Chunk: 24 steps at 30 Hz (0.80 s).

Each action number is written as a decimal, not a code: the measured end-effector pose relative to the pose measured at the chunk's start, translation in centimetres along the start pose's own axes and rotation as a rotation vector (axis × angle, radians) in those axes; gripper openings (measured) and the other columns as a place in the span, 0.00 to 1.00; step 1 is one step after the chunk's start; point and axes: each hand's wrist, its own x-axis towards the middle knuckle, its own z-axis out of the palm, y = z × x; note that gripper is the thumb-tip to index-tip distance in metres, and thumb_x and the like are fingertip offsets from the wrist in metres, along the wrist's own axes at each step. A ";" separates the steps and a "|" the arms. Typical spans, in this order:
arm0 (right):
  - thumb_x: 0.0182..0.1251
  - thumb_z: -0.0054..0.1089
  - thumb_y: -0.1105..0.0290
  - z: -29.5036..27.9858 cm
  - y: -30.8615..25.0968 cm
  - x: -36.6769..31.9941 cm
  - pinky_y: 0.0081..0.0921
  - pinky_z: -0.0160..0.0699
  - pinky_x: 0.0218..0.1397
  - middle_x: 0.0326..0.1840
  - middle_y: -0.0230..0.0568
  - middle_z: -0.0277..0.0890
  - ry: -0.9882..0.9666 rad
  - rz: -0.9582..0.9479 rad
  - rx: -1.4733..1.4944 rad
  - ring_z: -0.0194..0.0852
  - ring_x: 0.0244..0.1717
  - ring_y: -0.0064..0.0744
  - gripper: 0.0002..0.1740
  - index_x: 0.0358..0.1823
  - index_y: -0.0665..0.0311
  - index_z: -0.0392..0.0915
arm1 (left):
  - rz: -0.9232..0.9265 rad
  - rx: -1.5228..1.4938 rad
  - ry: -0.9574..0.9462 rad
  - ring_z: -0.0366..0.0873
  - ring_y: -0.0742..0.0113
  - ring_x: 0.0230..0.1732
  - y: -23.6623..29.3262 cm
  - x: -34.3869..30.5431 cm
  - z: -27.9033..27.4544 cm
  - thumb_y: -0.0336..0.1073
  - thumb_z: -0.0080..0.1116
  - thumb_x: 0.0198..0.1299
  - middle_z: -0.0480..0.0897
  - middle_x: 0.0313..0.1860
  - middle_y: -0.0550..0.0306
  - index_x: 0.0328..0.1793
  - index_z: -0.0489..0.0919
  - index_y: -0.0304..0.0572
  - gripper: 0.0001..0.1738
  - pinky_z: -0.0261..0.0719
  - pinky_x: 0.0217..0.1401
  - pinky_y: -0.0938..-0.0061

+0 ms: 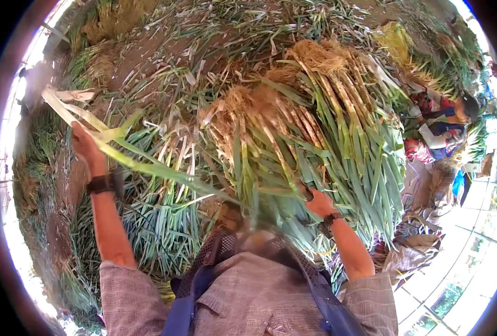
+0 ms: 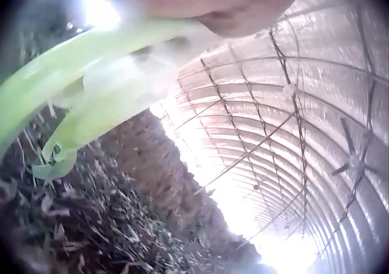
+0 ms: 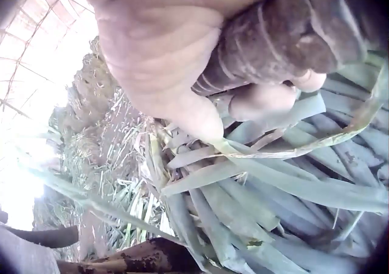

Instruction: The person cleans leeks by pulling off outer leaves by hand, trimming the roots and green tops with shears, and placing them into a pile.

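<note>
My left hand (image 1: pixel 86 148) is raised at the left and grips a long green onion (image 1: pixel 164 171). Its pale end (image 1: pixel 58 106) points up and outward, while green leaves trail down toward my chest. In the left wrist view, pale green leaf bases (image 2: pixel 115 82) come out below the fingers. My right hand (image 1: pixel 320 204) is low over the leafy part of a green onion pile (image 1: pixel 360 168). Its fingers curl round a dark, ringed, handle-like piece (image 3: pixel 273 40) in the right wrist view; the piece's far end is hidden. The thumb tip lies against a green leaf (image 3: pixel 292 180).
Bushy roots (image 1: pixel 324 56) top the pile, stalks running toward me. Loose leaves (image 1: pixel 159 196) and trimmings cover the ground at left. A person (image 1: pixel 442 126) in patterned clothing is at the right, near a brown sheet (image 1: pixel 411 255). A curved ribbed roof (image 2: pixel 292 104) arches overhead.
</note>
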 end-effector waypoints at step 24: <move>0.57 0.62 0.53 5.0 -9.1 6.0 0.48 0.77 0.51 0.42 0.55 0.83 -0.295 -0.090 -0.053 0.80 0.47 0.57 0.25 0.51 0.62 0.77 | -0.596 0.448 -1.312 0.79 0.37 0.54 -26.3 -40.0 15.4 0.48 0.57 0.63 0.80 0.54 0.32 0.62 0.74 0.30 0.29 0.75 0.54 0.51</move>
